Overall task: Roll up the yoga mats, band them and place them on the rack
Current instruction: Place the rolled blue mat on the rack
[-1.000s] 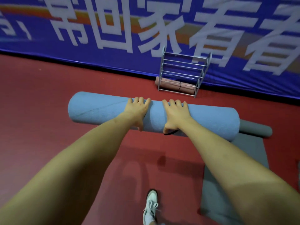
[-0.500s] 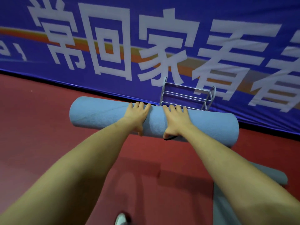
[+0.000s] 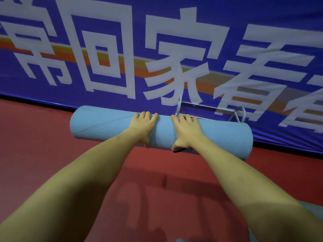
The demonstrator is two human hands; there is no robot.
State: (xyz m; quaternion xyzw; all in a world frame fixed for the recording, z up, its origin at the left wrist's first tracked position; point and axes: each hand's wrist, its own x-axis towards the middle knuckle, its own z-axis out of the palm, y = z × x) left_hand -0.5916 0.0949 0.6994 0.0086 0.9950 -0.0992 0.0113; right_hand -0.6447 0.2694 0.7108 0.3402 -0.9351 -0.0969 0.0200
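1. In front of the blue banner (image 3: pixel 262 23), a rolled light-blue yoga mat (image 3: pixel 108 126) is being held up crosswise, level with the foot of the banner and above the red floor (image 3: pixel 35 154).
2. The left hand (image 3: pixel 144 127) is gripping the roll just left of its middle, fingers curling over the top and the thumb reaching down the near side.
3. The right hand (image 3: pixel 186 132) is gripping the roll just beside the left one, fingers wrapping over the far edge, thumb pointing down along the near face.
4. A dark band (image 3: pixel 178 151) is peeking out under the right thumb at the lower edge of the roll; whether it is going all the way round the mat, I cannot tell, since the hand is covering it.
5. The silver metal rack (image 3: pixel 237 113) is standing behind the mat against the banner, with only its top rail and right end showing above the roll.
6. The right end of the mat is sitting lower than the left, so the roll is tilting slightly.
7. Both bare forearms are stretching out straight from the bottom corners of the view.
8. A sliver of grey mat (image 3: pixel 307 204) is lying on the floor at the lower right.
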